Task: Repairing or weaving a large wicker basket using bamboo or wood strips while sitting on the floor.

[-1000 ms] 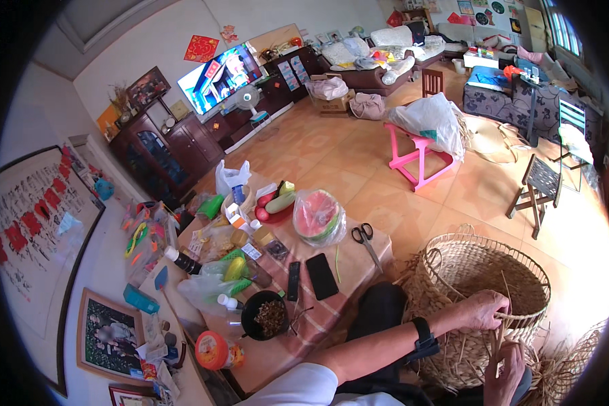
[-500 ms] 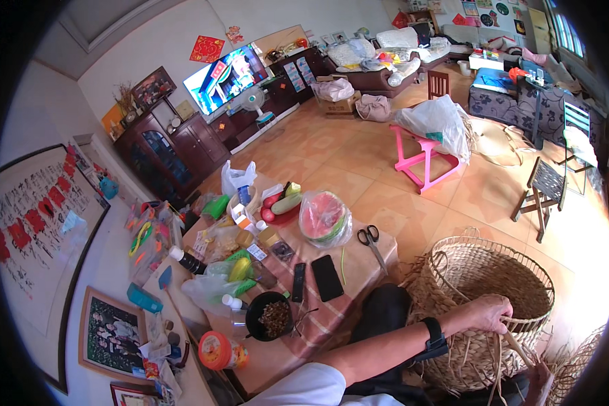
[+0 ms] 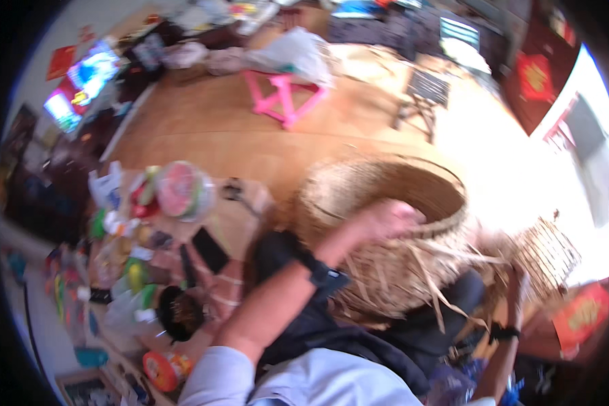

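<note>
A large woven straw basket (image 3: 386,271) rests between my knees, its round mouth facing up and away. My left hand (image 3: 396,218) is closed at the near rim, its fingertips blurred and partly hidden. Loose flat straw strips (image 3: 436,287) hang off the basket's side below that hand. One pale strip stretches taut to the right from the rim. At its far end is my right hand (image 3: 516,276), blurred, with fingers closed around the strip. The right arm is held out to the side, away from the basket.
A table at left carries a wrapped watermelon half (image 3: 183,191), scissors (image 3: 235,191), a phone (image 3: 210,250) and a dark bowl (image 3: 179,312). Another straw piece (image 3: 545,257) lies right. Beyond stand a pink stool (image 3: 284,98) and a folding stool (image 3: 423,101).
My view has swung right, so everything sits further left and is smeared. My right hand has moved outward from the basket, drawing the strip out sideways. My left hand stays at the rim.
</note>
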Tool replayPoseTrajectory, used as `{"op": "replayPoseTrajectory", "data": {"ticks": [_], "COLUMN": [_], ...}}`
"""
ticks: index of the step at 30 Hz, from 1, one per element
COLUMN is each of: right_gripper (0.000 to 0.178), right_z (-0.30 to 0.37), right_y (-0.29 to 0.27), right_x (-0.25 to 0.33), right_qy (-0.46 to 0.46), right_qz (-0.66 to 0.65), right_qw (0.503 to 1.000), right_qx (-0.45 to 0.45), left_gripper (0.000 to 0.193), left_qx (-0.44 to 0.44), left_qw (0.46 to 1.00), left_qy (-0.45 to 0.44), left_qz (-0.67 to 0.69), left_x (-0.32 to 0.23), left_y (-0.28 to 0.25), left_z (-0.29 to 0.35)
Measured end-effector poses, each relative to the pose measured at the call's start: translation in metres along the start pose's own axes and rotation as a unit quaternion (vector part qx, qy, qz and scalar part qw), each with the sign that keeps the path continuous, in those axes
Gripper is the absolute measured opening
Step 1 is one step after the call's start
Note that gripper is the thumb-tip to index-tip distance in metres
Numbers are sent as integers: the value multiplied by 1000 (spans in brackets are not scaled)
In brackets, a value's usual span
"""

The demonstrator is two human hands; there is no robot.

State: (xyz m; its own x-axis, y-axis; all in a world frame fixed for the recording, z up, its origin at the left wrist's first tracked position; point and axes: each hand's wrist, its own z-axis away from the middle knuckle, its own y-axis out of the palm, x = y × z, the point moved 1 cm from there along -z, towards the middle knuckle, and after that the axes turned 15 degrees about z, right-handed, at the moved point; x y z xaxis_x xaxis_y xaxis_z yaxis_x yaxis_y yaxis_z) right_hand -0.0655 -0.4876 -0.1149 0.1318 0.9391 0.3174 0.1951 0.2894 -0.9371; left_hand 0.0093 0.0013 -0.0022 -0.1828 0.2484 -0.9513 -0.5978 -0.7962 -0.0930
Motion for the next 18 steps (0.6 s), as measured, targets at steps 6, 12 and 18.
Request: {"op": "replayPoseTrajectory", "data": {"ticks": [6, 12, 18], "right_gripper": [26, 18, 17], "right_z": [58, 124, 234], "right_y": [-28, 33, 118], "right_x": [-103, -144, -209], "right_qy": [142, 191, 300], "right_qz": [48, -28, -75], "right_qw": [988, 981, 949], "right_qx": [-25, 30, 69], "left_gripper": [34, 24, 19], "left_qx": [91, 64, 55], "left_qw": [993, 998, 997], "left_qy": [6, -12, -43], "left_qz": [72, -26, -21], "left_x": [-15, -31, -43], "left_y": [25, 23, 31], "left_z": [-21, -3, -10]}}
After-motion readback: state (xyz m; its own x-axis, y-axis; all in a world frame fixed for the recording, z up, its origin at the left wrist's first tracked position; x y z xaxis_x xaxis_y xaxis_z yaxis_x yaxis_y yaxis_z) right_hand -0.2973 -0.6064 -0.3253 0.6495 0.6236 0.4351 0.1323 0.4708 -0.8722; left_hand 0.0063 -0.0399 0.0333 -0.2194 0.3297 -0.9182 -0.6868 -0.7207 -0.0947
